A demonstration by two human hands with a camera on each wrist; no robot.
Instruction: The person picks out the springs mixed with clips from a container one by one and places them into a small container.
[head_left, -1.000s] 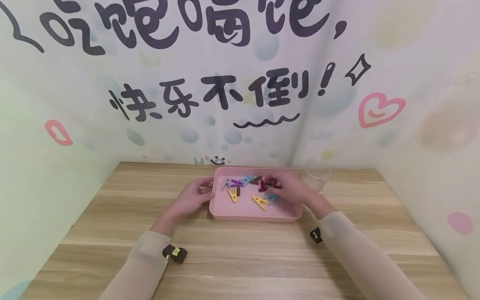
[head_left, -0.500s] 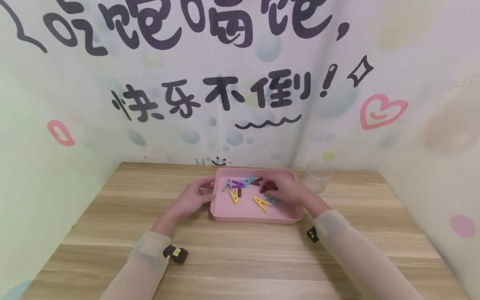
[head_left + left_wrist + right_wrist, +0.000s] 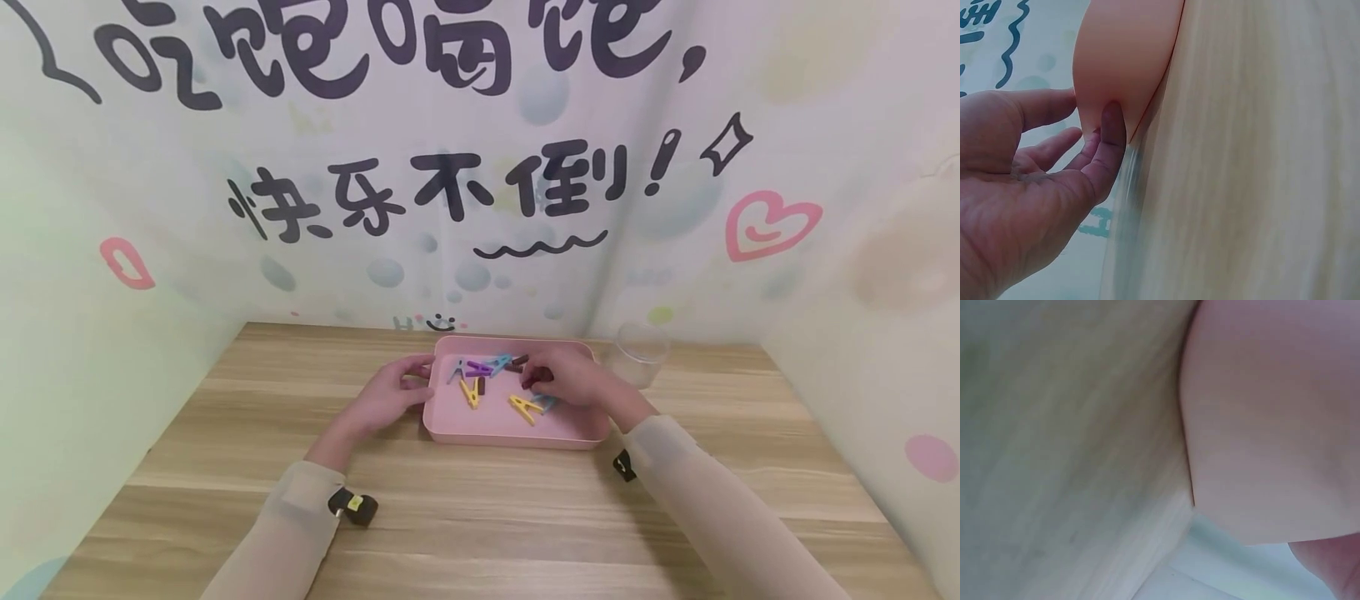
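Observation:
My left hand (image 3: pixel 390 390) rests against the left end of a pink tray (image 3: pixel 517 437) on the table. In the left wrist view, the fingertips and thumb touch the outside of its wall. My right hand (image 3: pixel 566 377) reaches over the tray's right side, fingertips down, pinching a dark red clothespin (image 3: pixel 527 382) mostly hidden by the fingers. Around it in the tray lie a yellow clothespin (image 3: pixel 526 409), a light blue one partly under the hand, and brown pieces near the fingertips. Further left are another yellow clothespin (image 3: pixel 470 392), a purple clothespin (image 3: pixel 480 369) and blue ones.
Behind the right forearm, a clear plastic cup (image 3: pixel 640 354) stands on the wood-grain table (image 3: pixel 480 517). A printed wall covering (image 3: pixel 337 275) rises at the table's back edge and along both sides.
My right hand's fingers have closed over the dark red clothespin, which showed more openly a second ago. The left hand stays at the tray's end. The head view has shifted slightly.

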